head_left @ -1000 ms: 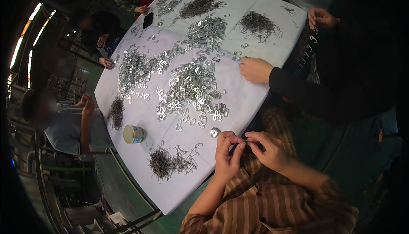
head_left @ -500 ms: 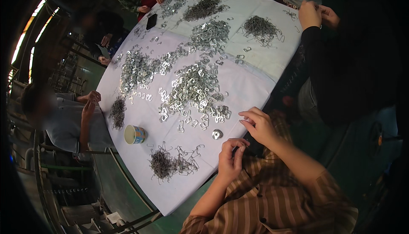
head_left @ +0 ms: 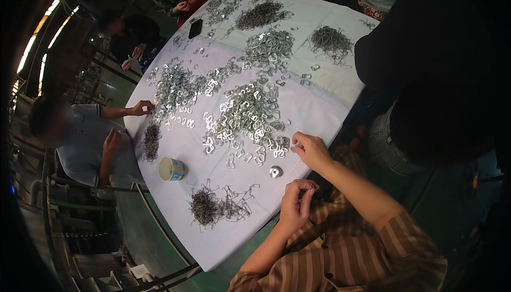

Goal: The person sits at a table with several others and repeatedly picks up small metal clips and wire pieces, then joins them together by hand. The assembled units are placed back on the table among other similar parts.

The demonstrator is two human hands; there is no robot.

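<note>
My right hand [head_left: 314, 152] is over the table's edge, at the near right rim of a large pile of shiny bent metal clips [head_left: 247, 111]. Its thumb and forefinger are pinched on what looks like one such clip [head_left: 294, 148]. Lower down, just off the table edge, my left hand [head_left: 297, 202] is closed, thumb against curled fingers. Whatever sits at its fingertips is too small to name. Between my hands and the pile stands a small round silvery metal piece [head_left: 275, 172]. A heap of thin dark wire hooks [head_left: 207, 208] lies left of my left hand.
The white-covered table [head_left: 319, 106] carries more clip and hook heaps, a paper cup [head_left: 172, 169] and a black phone [head_left: 196, 28]. A co-worker [head_left: 88, 143] sits at the left, one hand at the clips. Other people sit at the far side; a dark-clothed person [head_left: 426, 79] leans in at right.
My right hand has moved up and left to the clip pile, and its fingers have closed. The left co-worker has reached onto the table. The person at right has leaned in.
</note>
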